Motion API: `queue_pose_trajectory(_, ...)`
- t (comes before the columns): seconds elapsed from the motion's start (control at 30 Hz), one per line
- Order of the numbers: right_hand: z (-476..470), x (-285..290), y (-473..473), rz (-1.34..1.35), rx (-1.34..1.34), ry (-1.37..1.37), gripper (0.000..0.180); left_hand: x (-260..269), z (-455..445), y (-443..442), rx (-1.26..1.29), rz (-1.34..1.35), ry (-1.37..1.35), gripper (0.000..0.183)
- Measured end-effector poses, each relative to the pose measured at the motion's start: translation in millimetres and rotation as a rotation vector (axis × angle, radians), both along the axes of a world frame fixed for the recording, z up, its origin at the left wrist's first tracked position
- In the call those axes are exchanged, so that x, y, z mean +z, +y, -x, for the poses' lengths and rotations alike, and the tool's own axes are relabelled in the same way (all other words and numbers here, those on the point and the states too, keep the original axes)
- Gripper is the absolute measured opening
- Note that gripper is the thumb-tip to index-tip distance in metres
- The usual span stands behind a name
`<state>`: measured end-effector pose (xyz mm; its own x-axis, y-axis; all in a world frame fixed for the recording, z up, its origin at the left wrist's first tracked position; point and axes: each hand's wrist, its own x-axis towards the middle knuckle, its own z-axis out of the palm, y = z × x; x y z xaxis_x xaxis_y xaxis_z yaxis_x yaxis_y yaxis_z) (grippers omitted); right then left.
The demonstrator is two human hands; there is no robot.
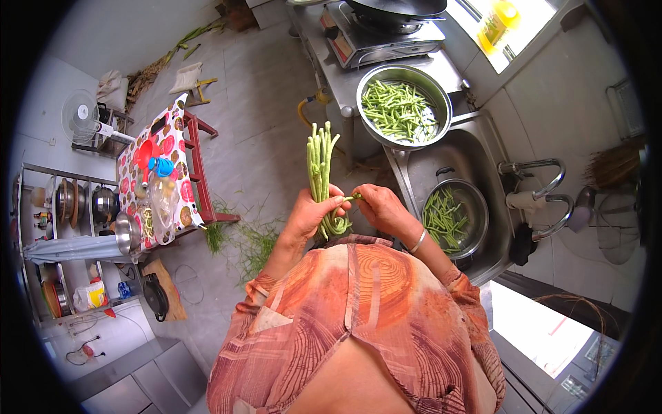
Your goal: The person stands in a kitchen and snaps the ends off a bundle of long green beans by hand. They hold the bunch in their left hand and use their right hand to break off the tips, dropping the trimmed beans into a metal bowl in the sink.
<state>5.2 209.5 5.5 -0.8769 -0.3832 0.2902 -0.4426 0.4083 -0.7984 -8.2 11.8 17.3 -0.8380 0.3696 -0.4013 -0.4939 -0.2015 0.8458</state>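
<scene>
My left hand [309, 211] grips a bunch of long green beans [320, 165], whose straight ends point away from me and whose curled ends hang below the fingers. Close beside it on the right, my right hand [381, 208] pinches the end of one bean [354, 197] that stretches between the two hands. Cut bean pieces fill a metal steamer pot [363, 118] at the counter's end. More pieces lie in a metal pan [483, 227] inside the sink, to the right of my right hand.
The stainless steel sink [465, 150] has a chrome faucet [551, 178] on its right. A gas stove [393, 44] carries a black wok [395, 6]. On the left stands a table with a patterned cloth [173, 194], and green stalks [256, 248] litter the floor.
</scene>
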Motion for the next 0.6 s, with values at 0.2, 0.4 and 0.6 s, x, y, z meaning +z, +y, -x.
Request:
queue_pose_trajectory(0.2, 5, -21, 1, 0.173, -0.360, -0.164, 0.004, -1, -5, -3, -0.045, 0.053, -0.004, 0.012)
queue_pose_trajectory(0.4, 10, -28, -10, 1.087, -0.486, -0.822, 0.011, 2, 1, 7, -0.042, 0.079, 0.057, 0.010)
queue_pose_trajectory(0.6, 35, -35, 42, 1.262, -0.698, -0.645, 0.010, 5, -2, 1, -0.083, 0.064, 0.021, 0.007)
